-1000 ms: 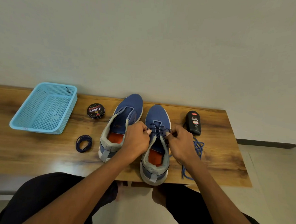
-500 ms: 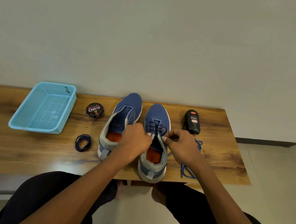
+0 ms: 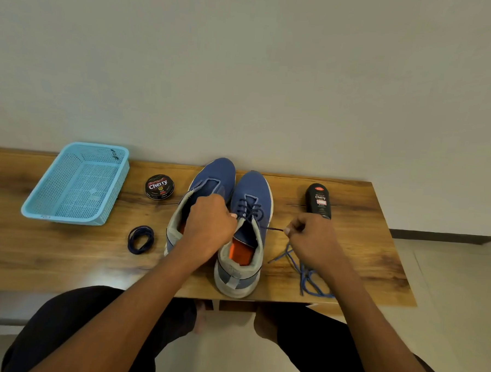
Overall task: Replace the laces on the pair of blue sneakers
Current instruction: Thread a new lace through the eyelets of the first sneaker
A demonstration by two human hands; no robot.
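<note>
Beside mesh sneaker (image 3: 252, 203), hand (image 3: 311, 240) pinches cord.

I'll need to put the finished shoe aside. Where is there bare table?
Bare wood lies in front of the blue basket, left of the coiled dark lace, and along the table's right end beyond the polish bottle. The middle around both sneakers is crowded.
</note>
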